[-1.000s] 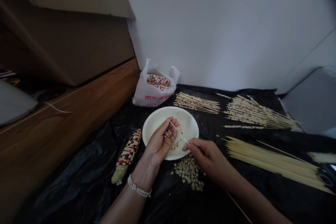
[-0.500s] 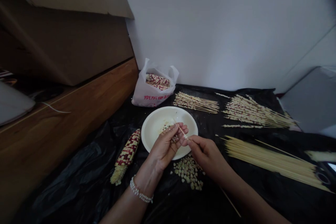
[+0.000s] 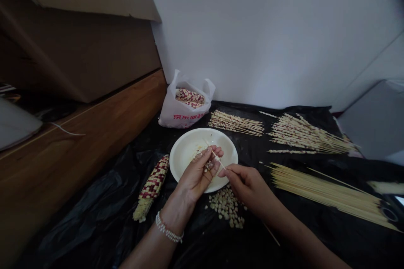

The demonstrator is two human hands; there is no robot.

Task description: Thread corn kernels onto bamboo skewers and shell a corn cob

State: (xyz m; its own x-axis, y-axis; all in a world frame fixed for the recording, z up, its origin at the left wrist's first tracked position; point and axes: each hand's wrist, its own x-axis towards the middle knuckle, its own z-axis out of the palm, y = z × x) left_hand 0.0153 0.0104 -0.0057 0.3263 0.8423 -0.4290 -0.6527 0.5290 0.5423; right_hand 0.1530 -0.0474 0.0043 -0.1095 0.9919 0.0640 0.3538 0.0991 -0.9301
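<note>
Cupping corn bits (image 3: 208,165) in my left hand (image 3: 196,175) over the white plate (image 3: 186,148) so dropped ones land there, I pinch a thin stick (image 3: 218,159) in my right hand (image 3: 246,183).

Left hand (image 3: 197,174): my palm faces up toward me, fingers (image 3: 216,164) curled inward, thumb lying across to the fingertips.
Right hand (image 3: 248,185): knuckles up, my thumb and forefinger pinched tight, aimed at the left fingertips.
Spacing: the two hands' fingertips nearly meet.
Arms: my left forearm (image 3: 148,250) and right forearm (image 3: 299,237) rise from the lower edge and converge.
</note>
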